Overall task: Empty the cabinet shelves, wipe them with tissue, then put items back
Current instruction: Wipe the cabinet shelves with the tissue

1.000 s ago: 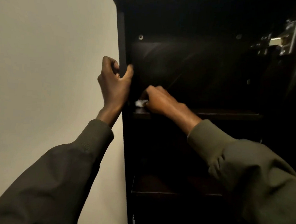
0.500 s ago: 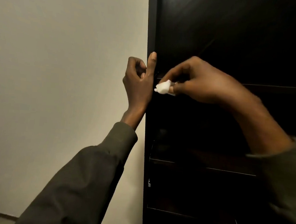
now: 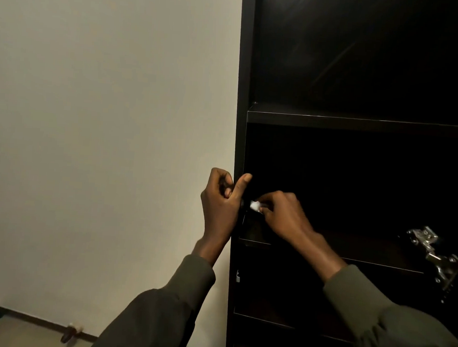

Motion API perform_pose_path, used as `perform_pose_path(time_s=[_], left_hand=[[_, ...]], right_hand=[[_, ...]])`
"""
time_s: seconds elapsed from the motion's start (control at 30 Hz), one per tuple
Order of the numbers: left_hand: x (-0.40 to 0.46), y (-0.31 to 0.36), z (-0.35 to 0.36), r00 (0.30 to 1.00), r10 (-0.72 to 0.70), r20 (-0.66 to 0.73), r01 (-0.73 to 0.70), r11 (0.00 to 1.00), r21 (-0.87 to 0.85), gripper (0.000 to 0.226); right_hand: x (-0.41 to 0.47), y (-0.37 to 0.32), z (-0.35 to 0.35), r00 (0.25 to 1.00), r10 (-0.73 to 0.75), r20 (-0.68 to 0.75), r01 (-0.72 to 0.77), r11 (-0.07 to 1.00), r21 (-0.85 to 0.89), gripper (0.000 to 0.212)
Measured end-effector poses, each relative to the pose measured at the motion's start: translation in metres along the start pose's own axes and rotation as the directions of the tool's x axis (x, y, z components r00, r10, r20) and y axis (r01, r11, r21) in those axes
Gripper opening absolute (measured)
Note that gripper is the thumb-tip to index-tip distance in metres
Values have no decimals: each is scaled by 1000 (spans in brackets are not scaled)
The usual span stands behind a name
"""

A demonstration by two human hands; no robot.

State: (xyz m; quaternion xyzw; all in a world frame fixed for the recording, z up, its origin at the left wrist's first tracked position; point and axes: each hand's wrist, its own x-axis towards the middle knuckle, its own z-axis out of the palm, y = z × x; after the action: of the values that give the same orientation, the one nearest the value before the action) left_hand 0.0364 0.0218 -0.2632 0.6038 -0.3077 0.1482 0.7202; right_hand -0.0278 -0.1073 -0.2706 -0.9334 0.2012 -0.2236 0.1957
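Head view. A dark cabinet [image 3: 365, 74] stands against a pale wall [image 3: 105, 110]; its right side is cut off by the frame edge, and the interior is so dark that the back panel and any contents cannot be made out. The left hand [image 3: 222, 200] grips the cabinet's front left edge [image 3: 239, 147], fingers curled on the outer side and thumb raised along the inner face. The right hand [image 3: 284, 218] reaches into the compartment below the upper shelf [image 3: 361, 124], its fingertips pinching a small white wad of tissue [image 3: 254, 205] just beside the left thumb, close to the inner side wall; whether the wad touches the wall cannot be told. A metal hinge [image 3: 436, 255] shows at right. Lower shelves [image 3: 378, 263] are partly hidden by the olive sleeves [image 3: 401, 334]. A small object near the baseboard [image 3: 70, 333] is blurred.
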Motion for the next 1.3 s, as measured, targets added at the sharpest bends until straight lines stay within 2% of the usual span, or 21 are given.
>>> perform_pose_path(time_s=[0.27,0.4,0.5,0.63,0.77,0.93,1.03,1.13,1.2,1.3], left_hand=[[-12,-17,-5,998,-21,53,20,1000,14,38],[-10,-19,-5,998,-33,58,32,999,23,38],[-11,-19,-5,999,-29,41,28,999,17,40],[-11,-19,-4,999,-18,31,18,1000,23,37],[-14,-19,-3,1000,-21,19,20,1000,11,39],[-19,-24,-7,999,-29,41,28,1000,13,37],[-24,-28,-8,997,-51,53,49,998,26,35],[-29,-31,-9,998,-48,34,48,999,23,36],[-30,-34,-11,999,-26,18,26,999,28,36],[-32,-39,-6,999,-28,19,27,999,20,34]], right_hand=[[6,-21,19,1000,8,28,-3,982,-188,10],[3,-27,20,998,17,60,-3,971,-237,9],[-2,-27,20,998,13,58,-2,983,-185,12],[-22,-30,20,999,-2,45,7,994,-107,29],[-48,-38,15,997,-36,64,40,996,-74,37],[-67,-28,-3,986,-25,167,10,996,91,26],[-54,-6,-18,995,68,76,-76,991,106,31],[-42,17,-17,990,138,-2,-138,990,3,34],[-47,19,-3,995,98,-17,-98,994,-38,34],[-71,8,14,991,-94,-93,88,994,-68,35]])
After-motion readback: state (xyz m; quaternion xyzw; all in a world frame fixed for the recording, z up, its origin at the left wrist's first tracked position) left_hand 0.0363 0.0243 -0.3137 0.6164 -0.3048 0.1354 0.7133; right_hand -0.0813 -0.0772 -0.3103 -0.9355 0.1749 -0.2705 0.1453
